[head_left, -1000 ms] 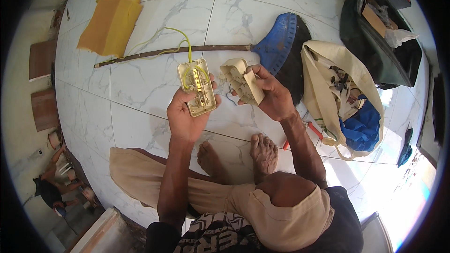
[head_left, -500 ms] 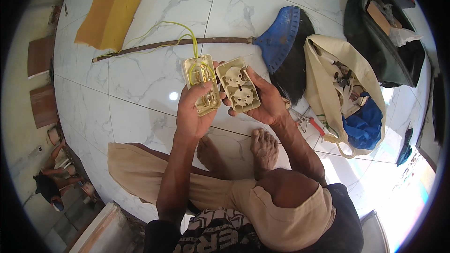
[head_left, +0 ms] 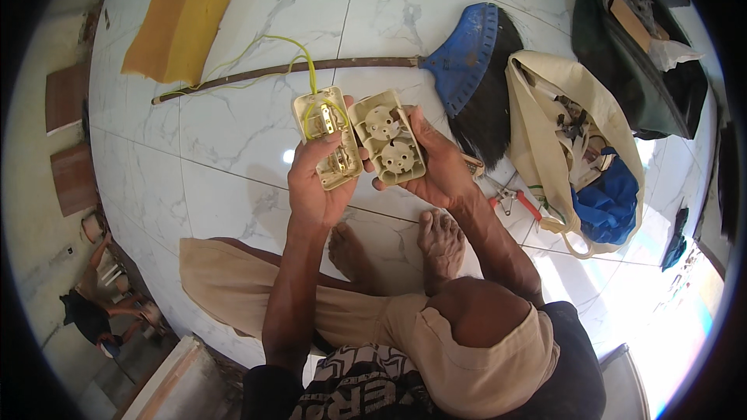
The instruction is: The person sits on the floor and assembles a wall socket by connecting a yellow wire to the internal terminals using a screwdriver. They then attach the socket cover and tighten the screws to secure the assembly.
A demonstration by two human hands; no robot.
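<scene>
- The left hand holds the socket base from below, thumb pressed on its lower face, fingers closed around it; yellow-green wires run out of its top end toward the floor.
- The right hand grips the socket cover, fingers wrapped on its right edge, the two round outlets facing up.
- The two halves stand side by side above the white tiled floor, their inner edges almost touching, the cover on the right of the base.
- Both long axes run nearly parallel, away from the person, each a little tilted.
- To my judgement, the cover only needs to go sideways, leftward, onto the base.
</scene>
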